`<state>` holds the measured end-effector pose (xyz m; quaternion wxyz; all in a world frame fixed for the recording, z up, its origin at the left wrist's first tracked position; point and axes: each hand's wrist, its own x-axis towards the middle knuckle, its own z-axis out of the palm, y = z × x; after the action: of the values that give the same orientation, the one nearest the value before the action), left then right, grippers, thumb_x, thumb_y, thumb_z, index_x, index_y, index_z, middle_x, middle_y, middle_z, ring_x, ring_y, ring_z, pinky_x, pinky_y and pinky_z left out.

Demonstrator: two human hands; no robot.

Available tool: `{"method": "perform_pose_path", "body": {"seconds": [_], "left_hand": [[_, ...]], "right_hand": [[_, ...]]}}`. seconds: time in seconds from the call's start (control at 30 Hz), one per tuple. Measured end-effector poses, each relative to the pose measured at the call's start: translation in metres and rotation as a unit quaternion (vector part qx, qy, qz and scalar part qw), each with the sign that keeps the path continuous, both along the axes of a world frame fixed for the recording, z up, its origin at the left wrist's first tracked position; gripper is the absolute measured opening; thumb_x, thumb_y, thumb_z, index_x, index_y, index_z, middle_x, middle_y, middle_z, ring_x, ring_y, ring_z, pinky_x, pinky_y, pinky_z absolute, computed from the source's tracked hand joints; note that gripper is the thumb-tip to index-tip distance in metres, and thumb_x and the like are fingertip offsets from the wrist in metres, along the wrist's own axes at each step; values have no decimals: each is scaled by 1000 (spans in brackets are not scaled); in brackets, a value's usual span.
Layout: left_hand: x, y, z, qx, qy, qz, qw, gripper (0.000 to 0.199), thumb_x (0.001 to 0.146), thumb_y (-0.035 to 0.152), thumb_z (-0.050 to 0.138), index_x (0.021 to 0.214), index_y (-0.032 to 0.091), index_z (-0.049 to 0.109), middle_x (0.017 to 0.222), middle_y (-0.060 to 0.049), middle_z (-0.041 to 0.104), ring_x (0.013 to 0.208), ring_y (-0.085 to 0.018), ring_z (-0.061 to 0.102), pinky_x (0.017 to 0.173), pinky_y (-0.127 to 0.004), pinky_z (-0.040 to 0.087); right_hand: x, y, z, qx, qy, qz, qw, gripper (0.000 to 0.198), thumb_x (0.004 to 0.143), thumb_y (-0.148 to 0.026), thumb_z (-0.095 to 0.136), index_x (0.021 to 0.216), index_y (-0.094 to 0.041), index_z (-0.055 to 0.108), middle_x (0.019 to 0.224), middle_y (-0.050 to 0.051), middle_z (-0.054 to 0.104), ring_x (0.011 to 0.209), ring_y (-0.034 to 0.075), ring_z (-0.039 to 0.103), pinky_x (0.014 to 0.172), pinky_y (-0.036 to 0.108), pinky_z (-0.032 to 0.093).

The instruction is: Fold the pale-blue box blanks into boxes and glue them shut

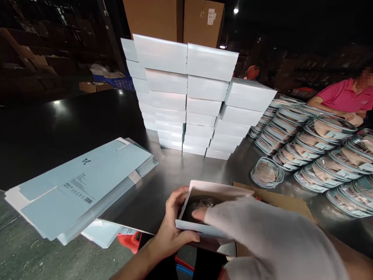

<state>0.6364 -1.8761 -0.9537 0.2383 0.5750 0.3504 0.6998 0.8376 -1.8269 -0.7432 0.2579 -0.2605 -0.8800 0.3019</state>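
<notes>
My left hand (175, 221) grips the left end of an open pale box (201, 227), fingers behind it and thumb along the near wall. Reaching into that box from the right is my right hand (200, 214), wrapped in blurred white cloth (250, 221) with only its fingertips showing. Beside those fingertips, a piece of clear plastic (206, 202) shows inside the dark interior. What the right fingers touch or hold is hidden. A brown cardboard carton (279, 204) sits just behind and right of the box, partly covered by the right arm.
Flattened light-blue boxes (96, 175) lie piled at the left table edge. A tall stack of closed white boxes (186, 101) stands ahead. Right are stacks of clear-lidded packs (323, 151) and one separate pack (266, 172). A person in a pink shirt (340, 95) sits behind them.
</notes>
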Motion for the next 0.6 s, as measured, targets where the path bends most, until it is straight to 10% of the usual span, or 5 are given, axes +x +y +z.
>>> {"method": "perform_pose_path", "body": {"seconds": [0.17, 0.3, 0.47, 0.6], "left_hand": [[-8, 4, -1, 40, 39, 34, 998, 68, 88, 55, 76, 147, 39, 45, 140, -12, 48, 135, -37, 52, 108, -53, 48], [-15, -1, 10, -7, 81, -11, 997, 62, 88, 68, 68, 139, 36, 58, 145, -13, 42, 132, -39, 54, 105, -51, 50], [-1, -7, 20, -100, 46, 9, 994, 54, 98, 71, 46, 119, 26, 68, 138, -13, 53, 124, -37, 58, 99, -45, 52], [18, -7, 14, -85, -66, 133, 985, 22, 105, 40, 49, 125, 32, 54, 144, -10, 51, 137, -32, 49, 106, -43, 46]], "right_hand": [[53, -7, -65, 105, 277, -162, 941, 20, 95, -49, 68, 115, -44, 69, 103, -3, 72, 95, 20, 69, 89, 29, 58], [53, -9, -124, -25, 123, -131, 983, 67, 92, -74, 53, 149, -38, 55, 159, 5, 50, 147, 34, 47, 119, 46, 45], [10, -14, -164, -61, 210, -178, 959, 49, 99, -63, 52, 132, -32, 69, 140, 11, 65, 116, 34, 70, 102, 48, 58], [-20, -23, -178, -129, 298, -303, 896, 64, 105, -46, 49, 163, -37, 24, 165, 8, 43, 142, 30, 53, 111, 45, 52]]}}
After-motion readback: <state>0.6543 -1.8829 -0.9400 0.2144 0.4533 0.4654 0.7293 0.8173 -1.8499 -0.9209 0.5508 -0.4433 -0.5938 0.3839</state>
